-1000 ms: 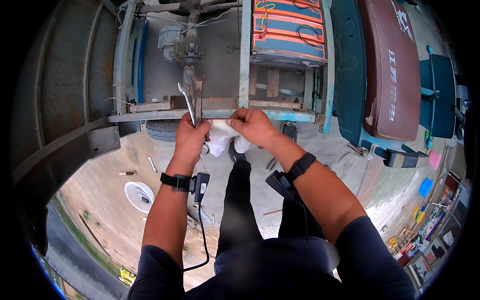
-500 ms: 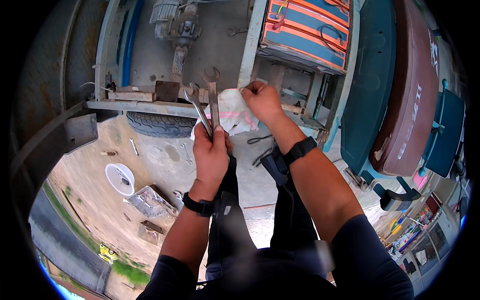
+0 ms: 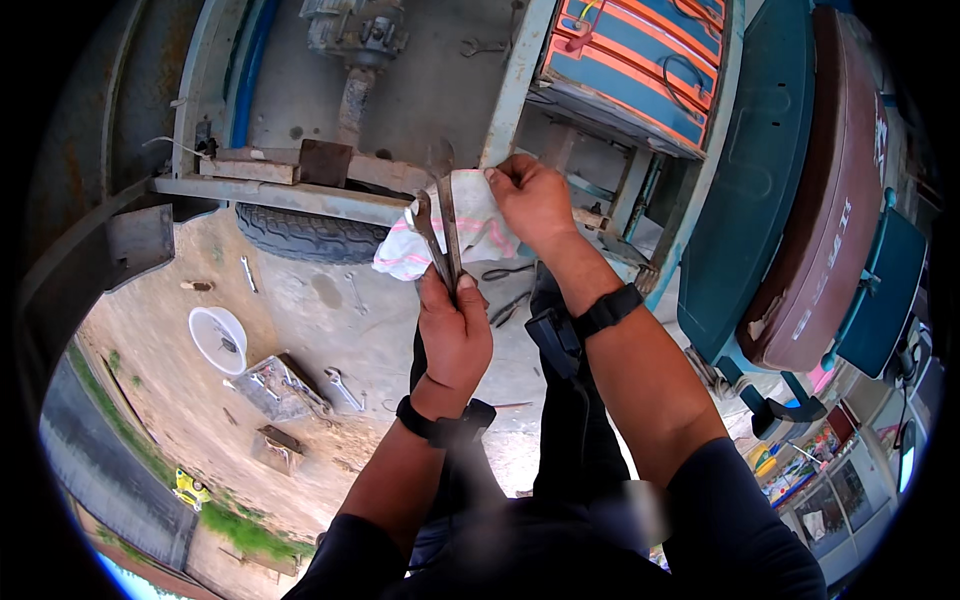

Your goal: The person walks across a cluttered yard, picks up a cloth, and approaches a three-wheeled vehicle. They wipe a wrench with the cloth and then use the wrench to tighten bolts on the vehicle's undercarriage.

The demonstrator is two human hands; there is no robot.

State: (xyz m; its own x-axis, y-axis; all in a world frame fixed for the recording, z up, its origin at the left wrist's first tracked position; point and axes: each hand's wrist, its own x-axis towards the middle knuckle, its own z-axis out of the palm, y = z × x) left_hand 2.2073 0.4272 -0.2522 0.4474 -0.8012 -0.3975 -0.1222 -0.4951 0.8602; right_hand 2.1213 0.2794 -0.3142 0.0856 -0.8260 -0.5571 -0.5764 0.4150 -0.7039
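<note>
My left hand [image 3: 455,335] is closed around the lower ends of two metal open-end wrenches [image 3: 450,225], held side by side with their jaws pointing up and away from me. Just behind the wrenches hangs a white cloth [image 3: 485,205] with pink stripes, crumpled toward its left end. The fingers of my right hand [image 3: 538,208] pinch the cloth's upper right corner, close to the metal frame bar [image 3: 515,95]. Whether the cloth touches the wrenches cannot be made out.
Orange-and-blue batteries [image 3: 630,85] sit in the vehicle frame, beside a brown seat [image 3: 815,220]. Below the frame lies a tyre [image 3: 310,238]. On the ground are pliers [image 3: 510,308], a white basin [image 3: 217,338], a tool tray [image 3: 275,390] and a loose wrench [image 3: 345,388].
My left hand has moved right and slightly down with the wrenches, which now stand closer together. More of the cloth shows to their left. My right hand keeps its pinch on the corner.
</note>
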